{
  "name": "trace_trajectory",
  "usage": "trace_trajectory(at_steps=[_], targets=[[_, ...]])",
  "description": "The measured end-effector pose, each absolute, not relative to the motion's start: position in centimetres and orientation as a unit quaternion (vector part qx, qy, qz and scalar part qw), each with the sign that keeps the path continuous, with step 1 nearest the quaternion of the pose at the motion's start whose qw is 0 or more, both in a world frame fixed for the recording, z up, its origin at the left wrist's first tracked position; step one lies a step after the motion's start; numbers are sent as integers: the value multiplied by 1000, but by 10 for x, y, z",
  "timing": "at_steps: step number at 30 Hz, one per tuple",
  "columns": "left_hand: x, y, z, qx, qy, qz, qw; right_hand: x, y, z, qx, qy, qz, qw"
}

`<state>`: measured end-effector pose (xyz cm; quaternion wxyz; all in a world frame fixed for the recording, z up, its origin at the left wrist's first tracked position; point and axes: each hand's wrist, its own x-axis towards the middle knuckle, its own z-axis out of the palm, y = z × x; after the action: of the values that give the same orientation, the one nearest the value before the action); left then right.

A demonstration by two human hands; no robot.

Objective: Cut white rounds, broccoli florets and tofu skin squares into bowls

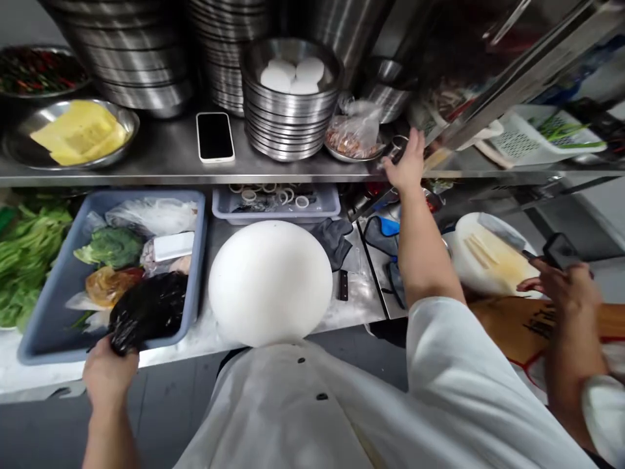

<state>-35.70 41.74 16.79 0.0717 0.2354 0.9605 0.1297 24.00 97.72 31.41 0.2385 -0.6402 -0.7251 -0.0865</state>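
My left hand (110, 369) is closed on the gathered end of a black plastic bag (153, 305). The bag lies in a blue-grey tray (34, 326) with a head of broccoli (114, 246), a white rectangular package (173, 245) and clear bags. Up at the shelf's front edge, my right hand (409, 159) is stretched out, thumb and fingers apart. Close by its thumb is a small metal thing with a ring (399, 144), only partly visible. Left of this hand, a plastic bag of brownish food (355, 133) sits on a metal dish.
A round white board (271, 283) and a knife handle (343, 285) are on the counter. Stacked metal bowls (288, 124), eggs (293, 76) and a phone (215, 137) stand on the shelf (170, 170). At right, a co-worker's hand (571, 286) is near a white tub (469, 234).
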Motion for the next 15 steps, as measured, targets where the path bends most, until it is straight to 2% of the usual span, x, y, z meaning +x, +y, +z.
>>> trace_trajectory(at_steps=[4, 6, 9, 12, 15], targets=[[-320, 423, 163, 327, 933, 146, 35, 238, 882, 239, -670, -673, -47, 310], [-302, 429, 164, 324, 930, 172, 41, 224, 809, 184, -711, -666, 65, 215], [-277, 440, 164, 346, 911, 222, 37, 202, 708, 110, -775, -602, 194, -13], [-253, 454, 162, 338, 913, 226, 15, 195, 655, 76, -779, -589, 198, -86], [-239, 471, 161, 320, 935, 151, 34, 209, 658, 80, -757, -605, 212, -129]])
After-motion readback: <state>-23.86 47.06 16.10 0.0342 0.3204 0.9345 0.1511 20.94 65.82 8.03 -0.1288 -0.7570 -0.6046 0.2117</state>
